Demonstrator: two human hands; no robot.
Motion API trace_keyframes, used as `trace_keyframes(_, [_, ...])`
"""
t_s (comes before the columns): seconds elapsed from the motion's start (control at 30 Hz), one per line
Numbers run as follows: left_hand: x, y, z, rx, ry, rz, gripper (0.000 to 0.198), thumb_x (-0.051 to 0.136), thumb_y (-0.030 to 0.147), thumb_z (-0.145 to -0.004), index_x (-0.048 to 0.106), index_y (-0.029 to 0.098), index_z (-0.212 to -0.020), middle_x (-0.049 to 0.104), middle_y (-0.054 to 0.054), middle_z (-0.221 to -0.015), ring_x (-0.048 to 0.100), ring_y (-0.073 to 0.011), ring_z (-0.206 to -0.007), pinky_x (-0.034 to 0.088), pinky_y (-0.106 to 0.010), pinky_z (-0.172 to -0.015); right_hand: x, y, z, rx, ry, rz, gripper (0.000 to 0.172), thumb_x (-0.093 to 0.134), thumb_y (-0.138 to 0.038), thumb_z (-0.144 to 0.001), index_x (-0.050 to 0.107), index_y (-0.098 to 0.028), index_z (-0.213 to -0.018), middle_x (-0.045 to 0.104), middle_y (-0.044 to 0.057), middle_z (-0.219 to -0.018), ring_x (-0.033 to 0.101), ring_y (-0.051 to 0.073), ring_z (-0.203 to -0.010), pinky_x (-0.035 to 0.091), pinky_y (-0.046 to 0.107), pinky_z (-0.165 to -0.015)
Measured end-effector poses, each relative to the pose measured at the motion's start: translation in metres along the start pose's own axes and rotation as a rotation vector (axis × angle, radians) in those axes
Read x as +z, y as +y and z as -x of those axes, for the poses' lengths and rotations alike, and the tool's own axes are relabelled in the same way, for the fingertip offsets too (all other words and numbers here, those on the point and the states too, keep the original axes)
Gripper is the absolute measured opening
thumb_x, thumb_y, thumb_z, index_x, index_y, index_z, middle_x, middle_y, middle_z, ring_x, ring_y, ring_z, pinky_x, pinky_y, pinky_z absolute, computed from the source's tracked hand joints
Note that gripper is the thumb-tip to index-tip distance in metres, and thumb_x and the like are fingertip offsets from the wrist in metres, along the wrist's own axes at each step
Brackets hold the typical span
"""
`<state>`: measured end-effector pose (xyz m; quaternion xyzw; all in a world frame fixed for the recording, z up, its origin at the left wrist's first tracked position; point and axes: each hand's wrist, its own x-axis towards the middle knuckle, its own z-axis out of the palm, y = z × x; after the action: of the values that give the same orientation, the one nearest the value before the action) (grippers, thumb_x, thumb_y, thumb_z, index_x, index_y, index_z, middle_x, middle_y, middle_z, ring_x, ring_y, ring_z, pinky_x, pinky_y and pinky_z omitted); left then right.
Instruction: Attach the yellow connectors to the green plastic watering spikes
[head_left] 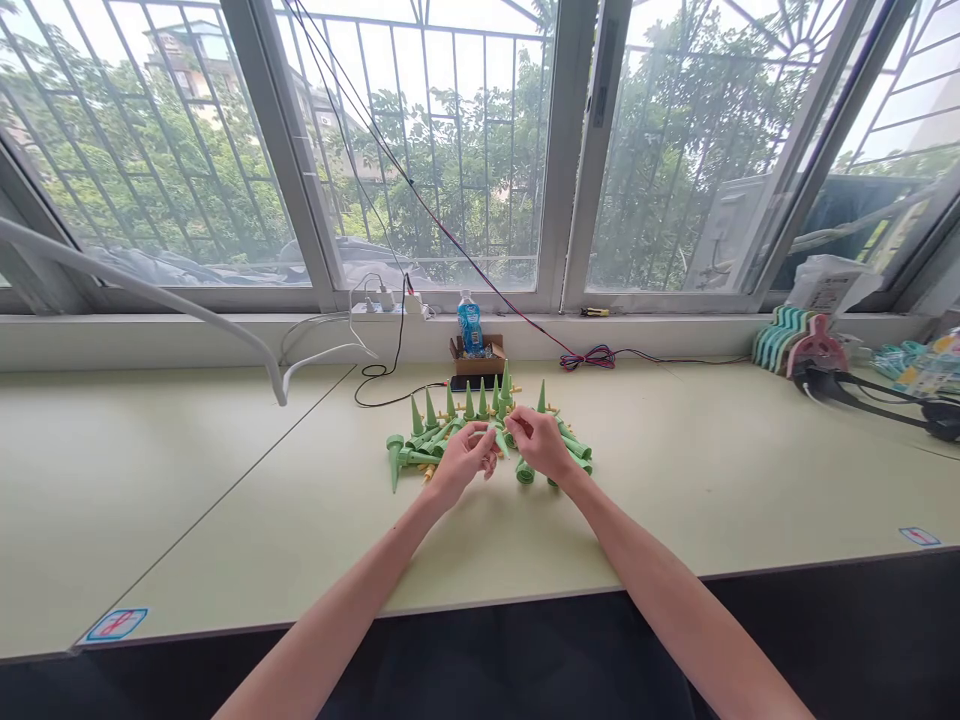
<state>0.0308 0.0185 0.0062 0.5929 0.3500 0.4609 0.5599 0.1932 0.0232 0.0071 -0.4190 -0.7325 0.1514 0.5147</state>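
Observation:
My left hand (459,462) is closed on a green plastic watering spike (502,441), its tip slanting down toward the table. Right beside it, my right hand (541,443) pinches a small yellow valve piece (509,411) close to the spike's wide end; whether the two parts touch I cannot tell. Behind both hands stands a row of upright green spikes (470,402), several with yellow pieces at their sides. More loose spikes (427,442) lie heaped to the left, and others (579,450) lie beyond and under my right hand, partly hidden by it.
At the back are a dark phone (459,383), a cardboard box (480,366), a blue bottle (470,325) and a power strip (386,311). Coiled cable (592,357) lies farther right, near colored hangers (780,340) and a black headset (855,385). A white bent tube (247,335) reaches in from the left.

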Motion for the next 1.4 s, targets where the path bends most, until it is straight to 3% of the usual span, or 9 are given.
trace_keyframes(0.17, [0.0009,-0.0015,0.0002,0.146,0.046,-0.135,0.037,0.065,0.049,-0.079,0.048,0.018,-0.090,0.054,0.005,-0.063,0.048,-0.0066,-0.041,0.038,-0.021,-0.040,0.0008,0.0000,-0.0002,-0.002,-0.008,0.004,0.028,0.044,-0.035,-0.090,0.045,-0.019,-0.067,0.039,-0.005,-0.053,0.032,0.010,-0.049,0.029,0.023,-0.051])
trace_keyframes(0.4, [0.0011,-0.0029,0.0023,0.232,0.061,-0.308,0.029,0.061,0.045,-0.083,0.050,0.019,-0.090,0.048,0.006,-0.055,0.044,-0.0076,-0.040,0.035,-0.020,-0.040,0.0003,-0.0011,0.0000,0.008,-0.012,0.019,0.027,0.044,-0.034,-0.090,0.045,-0.019,-0.067,0.042,-0.004,-0.053,0.035,0.010,-0.049,0.030,0.023,-0.052])
trace_keyframes(0.6, [0.0014,-0.0053,0.0016,0.369,0.109,-0.491,0.022,0.058,0.041,-0.084,0.056,0.018,-0.085,0.052,-0.002,-0.086,0.049,-0.0076,-0.053,0.044,-0.022,-0.048,0.0009,-0.0004,-0.0003,-0.003,-0.005,0.033,0.027,0.045,-0.033,-0.089,0.046,-0.019,-0.066,0.043,-0.004,-0.053,0.036,0.010,-0.049,0.031,0.023,-0.052])
trace_keyframes(0.77, [0.0005,-0.0080,0.0008,0.415,0.133,-0.568,0.019,0.057,0.038,-0.085,0.055,0.019,-0.085,0.050,-0.002,-0.086,0.048,-0.0083,-0.056,0.046,-0.022,-0.049,0.0002,-0.0013,0.0000,0.010,-0.006,0.031,0.028,0.044,-0.034,-0.089,0.045,-0.019,-0.065,0.043,-0.004,-0.053,0.035,0.010,-0.048,0.030,0.023,-0.051])
trace_keyframes(1.1, [0.0005,-0.0086,0.0015,0.503,0.153,-0.649,0.019,0.056,0.038,-0.087,0.055,0.020,-0.092,0.054,-0.003,-0.090,0.050,-0.0076,-0.056,0.047,-0.021,-0.049,-0.0004,-0.0030,-0.0003,0.025,0.015,0.041,0.029,0.045,-0.033,-0.088,0.042,-0.019,-0.062,0.040,-0.005,-0.052,0.034,0.010,-0.049,0.031,0.023,-0.052])
trace_keyframes(1.4, [0.0061,-0.0013,0.0051,0.404,0.158,-0.424,0.031,0.046,0.047,-0.091,0.044,0.022,-0.109,0.054,-0.003,-0.093,0.054,-0.0054,-0.045,0.042,-0.018,-0.035,0.0005,-0.0050,0.0006,0.023,0.038,0.031,0.029,0.044,-0.036,-0.090,0.046,-0.019,-0.067,0.041,-0.005,-0.052,0.035,0.010,-0.048,0.031,0.023,-0.052])
